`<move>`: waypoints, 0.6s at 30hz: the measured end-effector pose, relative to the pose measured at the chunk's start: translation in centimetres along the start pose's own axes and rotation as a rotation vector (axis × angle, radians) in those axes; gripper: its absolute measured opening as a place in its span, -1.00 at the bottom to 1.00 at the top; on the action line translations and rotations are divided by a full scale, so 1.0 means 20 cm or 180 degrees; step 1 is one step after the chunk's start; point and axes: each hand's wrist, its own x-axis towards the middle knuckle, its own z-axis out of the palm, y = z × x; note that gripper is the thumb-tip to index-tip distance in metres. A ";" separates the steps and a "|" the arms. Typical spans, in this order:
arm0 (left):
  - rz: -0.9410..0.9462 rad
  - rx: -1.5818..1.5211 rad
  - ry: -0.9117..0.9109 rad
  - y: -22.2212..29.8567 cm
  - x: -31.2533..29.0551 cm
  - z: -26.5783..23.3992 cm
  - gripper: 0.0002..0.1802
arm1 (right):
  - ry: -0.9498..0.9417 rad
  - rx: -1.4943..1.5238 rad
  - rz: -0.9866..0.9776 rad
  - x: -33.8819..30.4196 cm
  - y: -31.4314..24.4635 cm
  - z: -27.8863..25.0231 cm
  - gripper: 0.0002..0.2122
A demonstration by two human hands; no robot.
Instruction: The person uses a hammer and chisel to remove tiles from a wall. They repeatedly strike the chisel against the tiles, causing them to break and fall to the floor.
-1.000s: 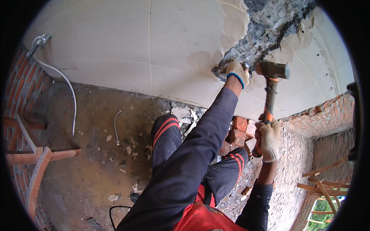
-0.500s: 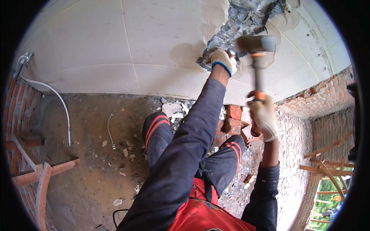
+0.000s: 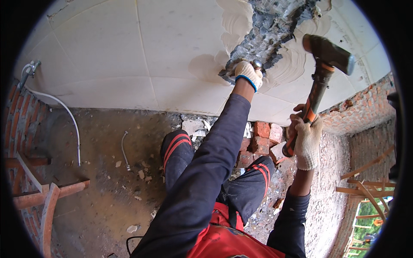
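My left hand (image 3: 248, 74), in a white knit glove with a blue cuff, is closed at the lower edge of a broken-out channel (image 3: 266, 36) in the white tiled wall (image 3: 180, 43). Out of that fist pokes the round metal end of a chisel (image 3: 257, 64); the rest of it is hidden. To the right, my gloved right hand (image 3: 308, 139) grips the orange and black handle of a club hammer (image 3: 329, 53). The hammer's heavy head is raised to the right of the chisel, well apart from it. Smeared beige adhesive borders the channel.
Red bricks (image 3: 261, 145) and tile shards (image 3: 193, 127) lie by the wall's foot, between my knees. A white hose (image 3: 71, 111) hangs from a tap at left. Timber pieces (image 3: 51, 193) stand at lower left. A rough brick wall (image 3: 361, 107) bounds the right.
The hammer has swung away from the chisel, up and to the right, and its head is tilted now. My right hand has shifted right; my left has stayed nearly in place.
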 end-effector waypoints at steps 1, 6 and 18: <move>-0.0081 -0.0090 0.0046 -0.01 0.00 0.00 -0.68 | 0.0049 0.0077 -0.0087 0.03 0.01 0.02 -0.88; -0.0038 -0.0768 0.0428 -0.05 0.06 0.15 -0.72 | -0.0521 -0.1462 0.0367 0.12 0.14 0.07 -0.92; -0.2746 -0.7790 -0.0341 0.01 0.06 0.05 -0.74 | -0.0241 0.0240 0.0568 -0.20 -0.02 -0.03 -0.81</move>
